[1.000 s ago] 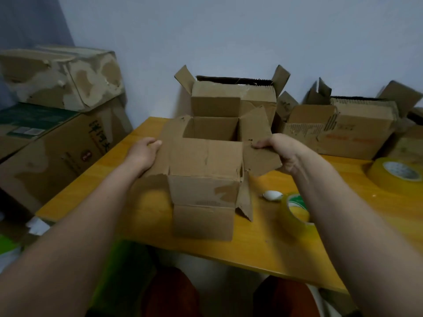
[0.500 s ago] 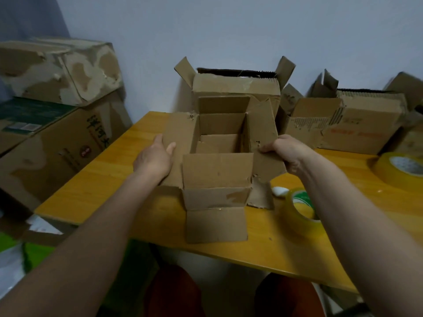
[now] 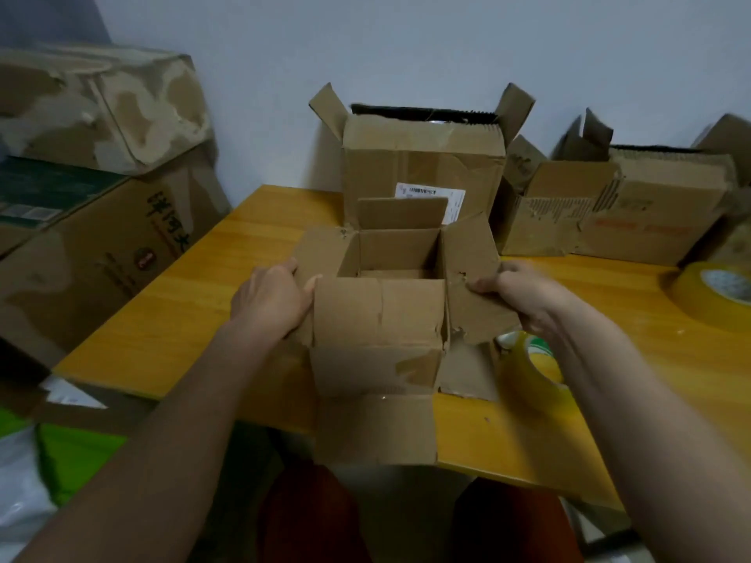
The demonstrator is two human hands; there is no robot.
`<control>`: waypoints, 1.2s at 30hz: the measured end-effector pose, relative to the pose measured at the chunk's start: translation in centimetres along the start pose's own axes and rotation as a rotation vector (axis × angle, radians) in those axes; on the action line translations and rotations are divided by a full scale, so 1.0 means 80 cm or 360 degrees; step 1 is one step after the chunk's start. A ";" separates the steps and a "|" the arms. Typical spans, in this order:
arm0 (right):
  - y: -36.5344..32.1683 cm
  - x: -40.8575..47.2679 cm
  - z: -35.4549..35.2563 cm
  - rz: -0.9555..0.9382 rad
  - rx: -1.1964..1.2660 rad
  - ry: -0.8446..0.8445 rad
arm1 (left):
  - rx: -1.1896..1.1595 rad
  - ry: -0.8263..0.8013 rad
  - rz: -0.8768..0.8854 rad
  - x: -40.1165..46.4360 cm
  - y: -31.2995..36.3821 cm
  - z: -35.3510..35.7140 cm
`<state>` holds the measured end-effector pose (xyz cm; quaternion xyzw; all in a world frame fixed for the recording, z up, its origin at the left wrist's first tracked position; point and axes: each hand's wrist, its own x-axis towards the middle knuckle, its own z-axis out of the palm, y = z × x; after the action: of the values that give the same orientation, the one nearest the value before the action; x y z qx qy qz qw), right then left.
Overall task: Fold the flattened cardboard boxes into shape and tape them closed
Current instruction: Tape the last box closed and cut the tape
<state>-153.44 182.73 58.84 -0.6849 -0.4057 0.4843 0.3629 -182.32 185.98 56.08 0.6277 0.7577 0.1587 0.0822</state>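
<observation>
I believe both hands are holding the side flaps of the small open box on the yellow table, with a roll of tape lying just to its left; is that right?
Not quite: the roll of tape lies to the right of the small box, under the right forearm, as the head view shows. The rest holds: the left hand and right hand grip its side flaps on the yellow table.

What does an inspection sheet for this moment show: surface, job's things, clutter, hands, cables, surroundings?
Surface: yellow wooden table.
Job's things: small cardboard box at the near edge, flaps open; tape roll beside it; larger tape roll far right.
Clutter: open boxes along the wall.
Hands: left hand grips the left flap; right hand pinches the right flap.
Cables: nothing seen.
Surroundings: stacked cartons at left; plain wall.
</observation>
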 end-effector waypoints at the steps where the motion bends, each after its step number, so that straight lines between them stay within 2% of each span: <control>1: 0.006 -0.001 0.003 0.0008 0.0082 0.0002 | -0.0016 0.0016 -0.0023 -0.001 0.003 0.002; 6: 0.020 0.004 0.003 0.0035 0.0264 0.0208 | -0.0186 -0.0005 -0.0120 0.004 0.031 0.014; 8: 0.029 0.003 -0.003 0.0029 0.0298 0.0237 | -0.0303 0.0157 -0.0065 -0.001 0.026 0.021; 10: 0.037 0.001 -0.007 0.0034 0.0339 0.0228 | -0.0550 0.0536 0.0274 -0.012 0.016 0.028; 11: 0.040 0.000 -0.009 0.0036 0.0359 0.0222 | -0.0718 0.0645 0.0477 -0.021 0.011 0.030; 12: 0.042 0.000 -0.012 0.0038 0.0379 0.0212 | -0.0871 0.0661 0.0653 -0.030 0.009 0.030; 14: 0.042 -0.002 -0.016 0.0077 0.0404 0.0176 | -0.0984 0.0505 0.0889 -0.047 0.005 0.029; 17: 0.042 -0.006 -0.013 0.0178 0.0444 0.0124 | -0.0730 0.0217 0.0972 -0.064 0.001 0.034; 20: 0.045 -0.011 -0.006 0.0177 0.0501 0.0135 | -0.0297 0.0127 0.1025 -0.070 0.006 0.042; 22: 0.047 -0.013 -0.003 0.0126 0.0436 0.0190 | -0.0092 0.0100 0.0964 -0.069 0.012 0.045; 24: 0.051 -0.010 -0.002 -0.0025 0.0107 0.0334 | 0.0045 0.0077 0.0873 -0.067 0.019 0.045; 27: 0.057 -0.012 0.001 -0.0537 -0.0791 0.0660 | 0.0114 0.0051 0.0808 -0.070 0.026 0.044; 29: 0.057 -0.023 0.007 -0.0873 -0.1279 0.0664 | 0.0130 0.0035 0.0803 -0.070 0.027 0.044; 32: 0.058 -0.029 0.019 -0.0862 -0.1877 0.0495 | 0.0182 -0.0017 0.0817 -0.066 0.026 0.043; 34: 0.057 -0.028 0.022 -0.0748 -0.1992 0.0436 | 0.0245 -0.0068 0.0838 -0.063 0.024 0.041; 36: 0.053 -0.027 0.022 -0.0673 -0.1940 0.0342 | 0.0325 -0.0106 0.0875 -0.061 0.021 0.040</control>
<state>-154.71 179.27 55.41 -0.7181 -0.6949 0.0146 0.0355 -178.74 181.96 53.29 0.8193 0.5682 0.0774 -0.0027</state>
